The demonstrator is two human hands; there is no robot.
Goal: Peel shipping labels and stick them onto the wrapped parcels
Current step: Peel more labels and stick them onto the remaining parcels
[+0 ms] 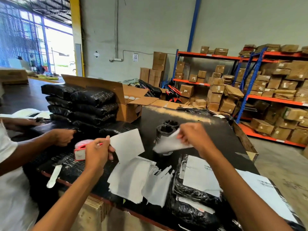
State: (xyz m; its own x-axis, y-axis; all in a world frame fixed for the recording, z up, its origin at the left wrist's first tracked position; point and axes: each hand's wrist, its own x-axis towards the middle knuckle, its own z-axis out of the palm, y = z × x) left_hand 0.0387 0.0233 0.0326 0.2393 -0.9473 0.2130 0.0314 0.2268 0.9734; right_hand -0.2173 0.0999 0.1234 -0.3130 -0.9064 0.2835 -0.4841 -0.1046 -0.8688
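My left hand (98, 151) pinches one white sheet (127, 144) by its left edge above the black table. My right hand (194, 135) pinches a second, curled and blurred white sheet (168, 144); the two sheets are apart. Which one is the label and which the backing I cannot tell. A pile of loose white sheets (141, 179) lies below my hands. Black wrapped parcels (195, 194) at the near right carry white printed labels (200, 175). A tall stack of unlabelled black parcels (83, 104) stands at the back left.
Another person's hands (63, 136) work at the left, beside a red tape dispenser (80, 150) and a white-handled knife (54, 175). An open cardboard box (131, 104) and black ring-shaped parts (166, 129) sit behind. Shelves of cartons (266, 90) fill the right.
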